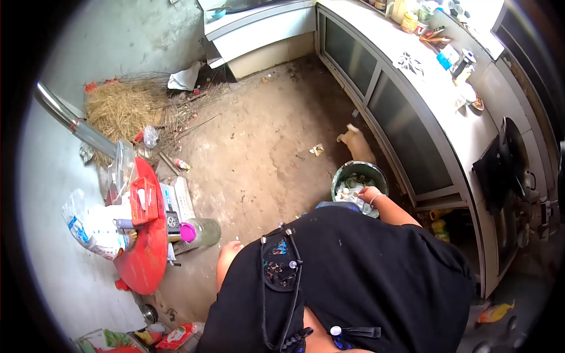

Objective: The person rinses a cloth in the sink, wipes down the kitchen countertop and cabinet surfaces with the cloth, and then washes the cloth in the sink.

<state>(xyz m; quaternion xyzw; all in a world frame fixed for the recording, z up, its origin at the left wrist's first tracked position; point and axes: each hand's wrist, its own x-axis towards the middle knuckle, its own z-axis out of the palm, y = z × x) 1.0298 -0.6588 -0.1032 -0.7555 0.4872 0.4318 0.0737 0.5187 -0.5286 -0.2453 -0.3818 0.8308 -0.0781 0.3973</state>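
Observation:
At the rim of a green bucket (384,177) stands my right hand (369,194), with a bracelet at the wrist. Its fingers are bent together over the whitish scraps and plastic (352,192) inside the bucket; whether they hold anything is too small to tell. Out to the left, low over the floor, my left hand (232,247) shows only in part, beside a clear jar with a pink lid (188,232) and not touching it. The black clothing hides much of the left arm.
A small light-coloured animal (356,144) is on the floor behind the bucket. Cabinets (406,123) line the right. A red round table (147,259) with a red basket (144,201) stands left, and straw (120,112) lies by the wall.

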